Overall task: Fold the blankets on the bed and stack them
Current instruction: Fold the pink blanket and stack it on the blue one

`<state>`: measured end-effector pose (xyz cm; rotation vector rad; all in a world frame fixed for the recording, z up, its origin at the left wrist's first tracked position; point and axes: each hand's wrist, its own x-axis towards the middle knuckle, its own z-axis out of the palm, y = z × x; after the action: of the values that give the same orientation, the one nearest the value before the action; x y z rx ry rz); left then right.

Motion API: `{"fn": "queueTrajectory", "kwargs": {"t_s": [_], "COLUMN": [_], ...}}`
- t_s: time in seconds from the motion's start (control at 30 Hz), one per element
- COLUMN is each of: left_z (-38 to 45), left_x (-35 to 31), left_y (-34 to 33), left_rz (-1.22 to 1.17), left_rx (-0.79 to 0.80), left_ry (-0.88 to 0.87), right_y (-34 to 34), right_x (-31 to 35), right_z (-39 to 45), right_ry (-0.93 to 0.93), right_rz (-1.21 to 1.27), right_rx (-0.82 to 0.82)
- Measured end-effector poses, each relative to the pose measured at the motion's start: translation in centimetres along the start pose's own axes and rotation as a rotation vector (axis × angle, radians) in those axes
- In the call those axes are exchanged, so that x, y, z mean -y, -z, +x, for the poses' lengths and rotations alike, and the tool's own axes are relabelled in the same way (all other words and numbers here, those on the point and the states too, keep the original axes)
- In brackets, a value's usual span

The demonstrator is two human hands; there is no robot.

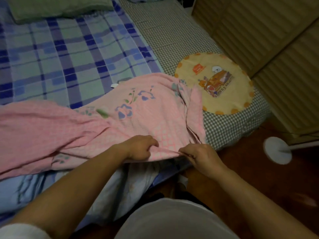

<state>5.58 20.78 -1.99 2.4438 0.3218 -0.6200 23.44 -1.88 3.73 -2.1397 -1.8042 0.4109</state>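
Note:
A pink blanket point(96, 121) with blue flowers lies crumpled across the near part of the bed, stretching from the left edge to the right side. My left hand point(140, 147) grips its near edge, fingers curled into the cloth. My right hand point(201, 156) pinches the same edge a short way to the right. Under the pink blanket, a pale blue blanket point(32, 187) hangs over the bed's near side. A blue and green checked blanket point(69, 54) lies spread flat over the far part of the bed.
A round yellow cushion point(215, 81) with a cartoon print lies on the grey checked mattress point(172, 35) at the right. A green pillow point(57, 7) sits at the far end. A white round fan base point(278, 150) stands on the dark floor by ribbed wooden doors point(267, 31).

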Motion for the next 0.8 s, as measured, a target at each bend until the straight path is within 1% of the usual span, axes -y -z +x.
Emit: {"fn": "queueTrajectory", "kwargs": {"t_s": [0.13, 0.17, 0.23, 0.33, 0.4, 0.43, 0.5, 0.53, 0.7, 0.73, 0.8], "left_z": [-0.4, -0.9, -2.5, -7.3, -11.3, -13.4, -17.0, -18.4, -22.7, -23.1, -23.5], "left_x": [1.1, 1.8, 4.0, 7.9, 9.6, 9.9, 9.4, 8.8, 5.3, 4.4, 2.7], "left_y": [0.6, 0.7, 0.7, 0.7, 0.5, 0.2, -0.8, -1.5, -5.1, -5.4, -5.8], "left_rz": [0.105, 0.125, 0.247, 0.409, 0.413, 0.397, 0.392, 0.408, 0.520, 0.491, 0.346], "left_rx": [0.026, 0.041, 0.009, -0.128, -0.277, -0.380, -0.563, -0.600, -0.581, -0.599, -0.656], "left_ry": [-0.002, 0.020, 0.059, 0.155, 0.198, 0.203, 0.198, 0.193, 0.039, 0.054, 0.133], "right_y": [0.0, 0.2, 0.7, 1.2, 1.1, 1.0, 1.0, 1.0, 1.5, 1.8, 2.3], "right_x": [-0.7, -0.7, -0.7, -1.1, -1.6, -1.7, -1.4, -1.1, 0.7, 1.0, 1.5], "right_z": [-0.4, -0.5, -0.4, 0.4, 1.5, 2.3, 4.0, 4.9, 9.5, 10.4, 11.9], "right_ry": [0.003, -0.008, -0.058, -0.208, -0.326, -0.377, -0.434, -0.443, -0.457, -0.466, -0.464], "right_rz": [0.003, 0.006, 0.015, 0.025, -0.001, -0.020, -0.035, -0.022, 0.052, 0.067, 0.076], "right_rx": [-0.009, -0.030, -0.115, -0.257, -0.292, -0.290, -0.298, -0.313, -0.359, -0.365, -0.370]}}
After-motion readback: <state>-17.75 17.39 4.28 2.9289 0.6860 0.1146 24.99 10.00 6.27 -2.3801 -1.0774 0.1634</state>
